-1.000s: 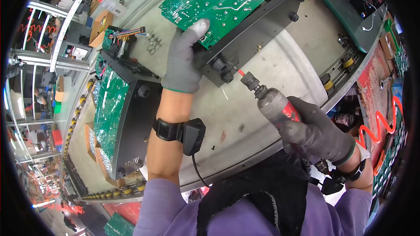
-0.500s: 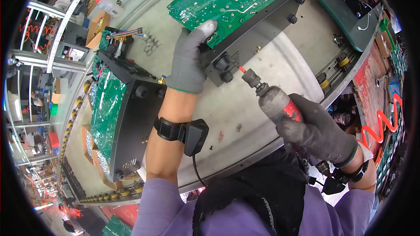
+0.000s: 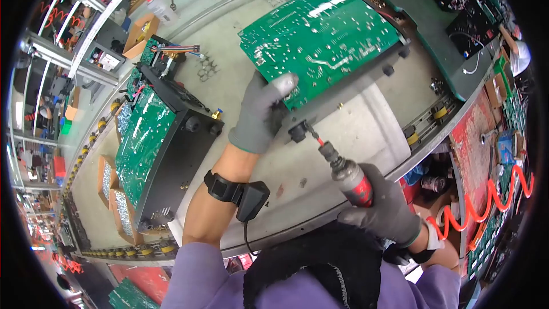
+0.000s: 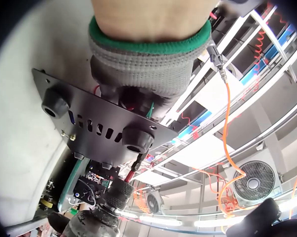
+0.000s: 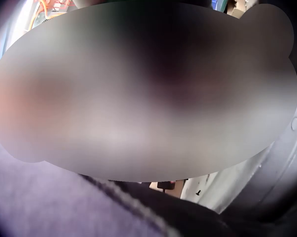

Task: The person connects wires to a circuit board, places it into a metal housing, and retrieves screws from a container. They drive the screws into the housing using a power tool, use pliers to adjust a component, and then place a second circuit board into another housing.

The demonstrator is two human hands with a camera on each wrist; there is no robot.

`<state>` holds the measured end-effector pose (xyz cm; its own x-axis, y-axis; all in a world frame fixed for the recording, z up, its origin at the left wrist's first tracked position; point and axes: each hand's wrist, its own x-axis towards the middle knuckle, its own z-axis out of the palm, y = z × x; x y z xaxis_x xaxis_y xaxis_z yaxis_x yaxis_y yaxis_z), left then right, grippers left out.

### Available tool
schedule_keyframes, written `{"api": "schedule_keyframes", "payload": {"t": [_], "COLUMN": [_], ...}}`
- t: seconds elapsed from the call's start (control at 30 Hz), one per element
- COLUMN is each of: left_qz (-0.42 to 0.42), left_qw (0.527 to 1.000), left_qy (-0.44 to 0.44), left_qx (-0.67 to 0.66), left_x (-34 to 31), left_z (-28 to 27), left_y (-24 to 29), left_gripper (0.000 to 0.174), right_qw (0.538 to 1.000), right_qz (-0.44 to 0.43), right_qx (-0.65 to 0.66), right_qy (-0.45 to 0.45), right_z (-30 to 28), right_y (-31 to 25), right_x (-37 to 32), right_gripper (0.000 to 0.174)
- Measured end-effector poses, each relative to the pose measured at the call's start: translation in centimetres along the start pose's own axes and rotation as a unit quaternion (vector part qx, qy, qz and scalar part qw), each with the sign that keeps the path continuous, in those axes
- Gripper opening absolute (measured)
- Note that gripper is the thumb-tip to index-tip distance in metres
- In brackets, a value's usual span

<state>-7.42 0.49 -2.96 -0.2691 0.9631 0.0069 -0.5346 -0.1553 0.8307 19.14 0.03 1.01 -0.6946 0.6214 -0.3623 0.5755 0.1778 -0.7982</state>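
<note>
My gloved left hand (image 3: pixel 257 117) grips the near corner of a dark metal chassis (image 3: pixel 351 88), thumb on the green circuit board (image 3: pixel 320 40) on top and fingers hidden beneath. My gloved right hand (image 3: pixel 389 212) holds a power screwdriver (image 3: pixel 350 178) with a red-collared bit. The bit reaches up to a black rubber foot (image 3: pixel 297 132) at the near end of the chassis. In the left wrist view the bit end is right at the rim of a foot (image 4: pixel 137 140), next to slots in the panel (image 4: pixel 104 149). The right wrist view is mostly blurred.
A second chassis with a green board (image 3: pixel 143 146) stands at left on the worktable (image 3: pixel 269 194). Cardboard boxes (image 3: pixel 123 217) of small parts sit beyond it. A dark green panel (image 3: pixel 412 28) lies at far right. A red coiled hose (image 3: pixel 486 217) hangs near my right forearm.
The chassis and my left hand now sit lower in the head view, and the chassis's dark side shows less. My right hand and the screwdriver have moved left and down, the bit staying near the foot.
</note>
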Motion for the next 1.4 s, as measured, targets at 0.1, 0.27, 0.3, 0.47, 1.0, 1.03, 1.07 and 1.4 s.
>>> {"api": "schedule_keyframes", "payload": {"t": [0.1,0.27,0.3,0.47,1.0,1.03,1.07,1.4], "left_qz": [0.014,0.015,0.017,0.029,-0.08,-0.074,-0.073,-0.278], "left_qw": [0.999,0.995,0.996,0.994,0.943,0.914,0.913,0.908], "left_qy": [0.015,0.077,0.069,0.089,0.201,0.252,0.255,0.143], "left_qx": [0.031,0.064,0.057,0.058,0.252,0.311,0.31,0.277], "left_x": [-1.5,-4.8,-5.4,-7.5,-12.8,-13.9,-14.9,-19.2], "left_z": [0.3,-0.4,-0.6,-3.0,-2.4,-2.0,-2.1,-0.8], "left_y": [0.4,0.8,1.1,0.8,3.0,3.0,2.9,0.9], "left_gripper": [0.069,0.078,0.078,0.066,0.053,0.049,0.049,0.035], "right_qw": [0.998,0.994,0.994,0.985,0.923,0.917,0.91,0.924], "right_qz": [-0.049,-0.042,-0.043,-0.093,-0.147,-0.156,-0.166,-0.192], "right_qx": [-0.031,-0.076,-0.073,-0.115,-0.323,-0.337,-0.351,-0.314], "right_qy": [0.005,-0.062,-0.062,-0.09,-0.153,-0.148,-0.143,-0.104], "right_z": [0.1,-0.1,-0.1,-0.3,1.5,1.9,2.2,1.0], "right_y": [0.8,0.4,0.2,-0.4,0.2,0.0,0.0,-1.4], "right_x": [-0.5,-0.5,-0.4,0.5,-0.1,0.0,0.2,-1.2], "right_gripper": [0.081,0.079,0.079,0.073,0.07,0.069,0.068,0.071]}}
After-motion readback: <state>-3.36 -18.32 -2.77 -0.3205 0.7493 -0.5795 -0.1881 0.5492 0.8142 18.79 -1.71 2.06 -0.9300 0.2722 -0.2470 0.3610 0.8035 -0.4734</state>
